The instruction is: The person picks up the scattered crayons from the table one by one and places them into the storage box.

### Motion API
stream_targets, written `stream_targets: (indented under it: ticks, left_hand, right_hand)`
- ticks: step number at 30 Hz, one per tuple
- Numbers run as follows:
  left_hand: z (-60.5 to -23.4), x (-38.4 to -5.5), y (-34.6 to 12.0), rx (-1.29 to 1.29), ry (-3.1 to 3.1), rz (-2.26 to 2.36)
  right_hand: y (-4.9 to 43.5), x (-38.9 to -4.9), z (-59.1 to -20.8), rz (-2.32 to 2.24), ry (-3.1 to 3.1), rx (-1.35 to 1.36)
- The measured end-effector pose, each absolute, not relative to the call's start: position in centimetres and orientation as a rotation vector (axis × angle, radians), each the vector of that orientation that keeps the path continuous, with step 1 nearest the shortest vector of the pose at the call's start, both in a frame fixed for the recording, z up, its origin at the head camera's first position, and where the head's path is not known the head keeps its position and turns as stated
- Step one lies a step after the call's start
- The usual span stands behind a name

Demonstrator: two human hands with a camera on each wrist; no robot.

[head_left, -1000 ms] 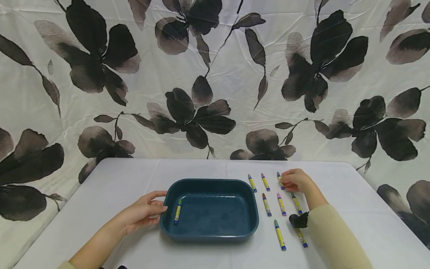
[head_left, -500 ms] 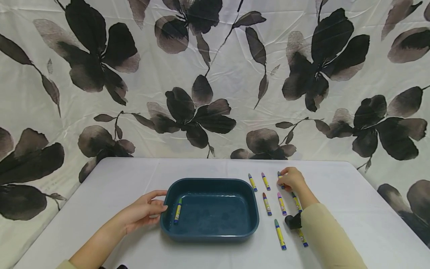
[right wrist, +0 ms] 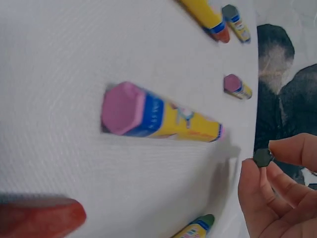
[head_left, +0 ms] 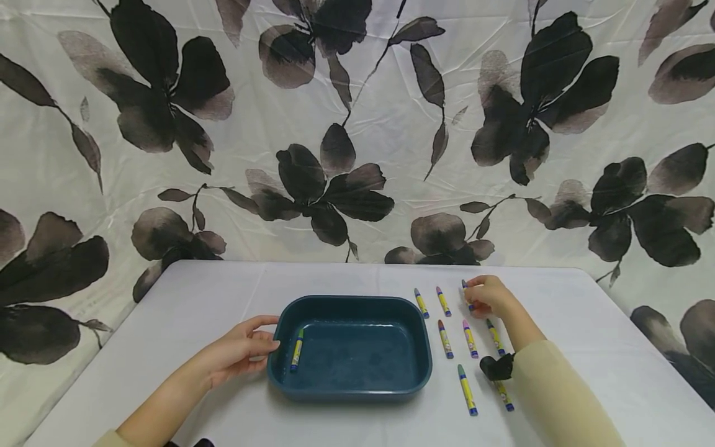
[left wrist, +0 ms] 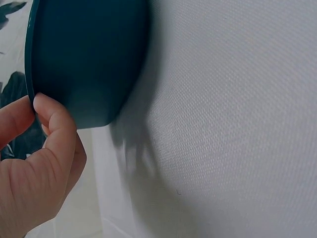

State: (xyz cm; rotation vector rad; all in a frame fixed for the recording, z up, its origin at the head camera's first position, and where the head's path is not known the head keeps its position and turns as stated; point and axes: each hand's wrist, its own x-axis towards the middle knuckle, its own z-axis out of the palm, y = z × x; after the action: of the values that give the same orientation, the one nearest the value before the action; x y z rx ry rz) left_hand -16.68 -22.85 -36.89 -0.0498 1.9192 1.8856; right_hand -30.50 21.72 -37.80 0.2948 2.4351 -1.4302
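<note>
My left hand [head_left: 242,351] pinches the left rim of a dark teal tray [head_left: 349,396]; the left wrist view shows the thumb and a finger on either side of the tray's rim [left wrist: 30,64]. Inside the tray, near its left wall, lies a green-tipped crayon [head_left: 296,351] in a yellow wrapper. Over the back right of the table, my right hand [head_left: 494,297] pinches a dark grey-green crayon [head_left: 465,287] between thumb and fingers. Only the round end of that crayon [right wrist: 263,157] shows in the right wrist view, its length hidden behind.
Several crayons lie in rows right of the tray, among them a brown-red one [head_left: 445,339], a pink one [head_left: 470,339] and a green one [head_left: 467,391]. My right sleeve [head_left: 558,391] passes over the right side of the white table [head_left: 335,428]. Behind hangs a flowered cloth [head_left: 402,124].
My right hand has closed its fingers on the dark grey-green crayon and raised it slightly. My left hand and the tray have stayed in place.
</note>
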Motion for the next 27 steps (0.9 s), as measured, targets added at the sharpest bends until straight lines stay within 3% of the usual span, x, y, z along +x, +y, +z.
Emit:
stream_targets:
  ticks: [27]
  left_hand:
    - [-37.0,-16.8,-22.8,-0.006,1.920,1.890]
  right_hand:
    - [20.4,-28.4,-35.3,-1.620,2.186,0.199]
